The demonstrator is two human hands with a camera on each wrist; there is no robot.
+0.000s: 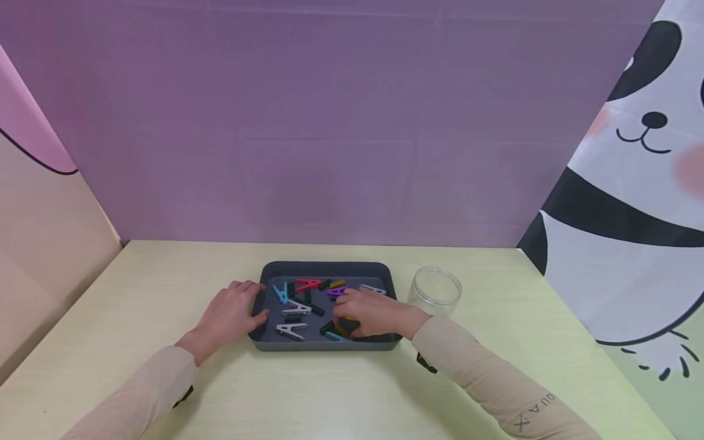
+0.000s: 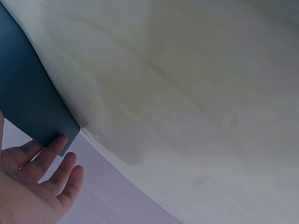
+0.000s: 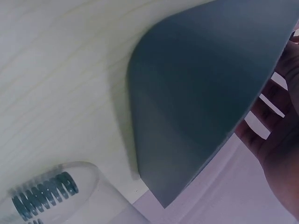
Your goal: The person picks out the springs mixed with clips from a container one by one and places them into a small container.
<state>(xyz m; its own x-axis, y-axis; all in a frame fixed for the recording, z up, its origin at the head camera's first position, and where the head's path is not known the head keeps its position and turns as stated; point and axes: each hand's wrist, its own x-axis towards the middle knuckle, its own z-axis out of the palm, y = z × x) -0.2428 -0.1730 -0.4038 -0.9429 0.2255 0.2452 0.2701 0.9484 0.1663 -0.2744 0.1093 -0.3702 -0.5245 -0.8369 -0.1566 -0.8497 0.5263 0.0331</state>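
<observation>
Left hand: my left hand (image 1: 233, 310) is released, thumb and fingers spread at the tray's left end; the left wrist view shows them relaxed, one fingertip against the outer wall.
Right hand: my right hand (image 1: 370, 313) reaches over the right side into the tray, fingers lowered among the pieces; something yellow and dark shows by the thumb, but I cannot tell whether it is pinched.
Tray: the grey tray (image 1: 324, 346) is a smooth, shallow rectangle with rounded corners, sitting between the two hands.
Springs: coiled and ridged, mostly dark green; one dark spring (image 1: 293, 318) lies left of centre, nearer the left hand, and a yellow spring (image 1: 337, 283) lies beyond the right fingers.
Clips: slim, V-shaped and smooth; I see a light blue clip (image 1: 280, 293) just beside the left hand, a red clip (image 1: 308, 284) toward the far wall, a white clip (image 1: 290, 330) at the near left, and a purple clip (image 1: 337, 291) right by the right fingers.
Jar: the clear, round-rimmed jar (image 1: 437, 302) stands right of the tray, near the right wrist; my right wrist view shows a dark green coil (image 3: 45, 195) inside.
Table: pale, with faint wood grain on the tabletop (image 1: 330, 391).
Backdrop: creased purple cloth (image 1: 330, 122).
</observation>
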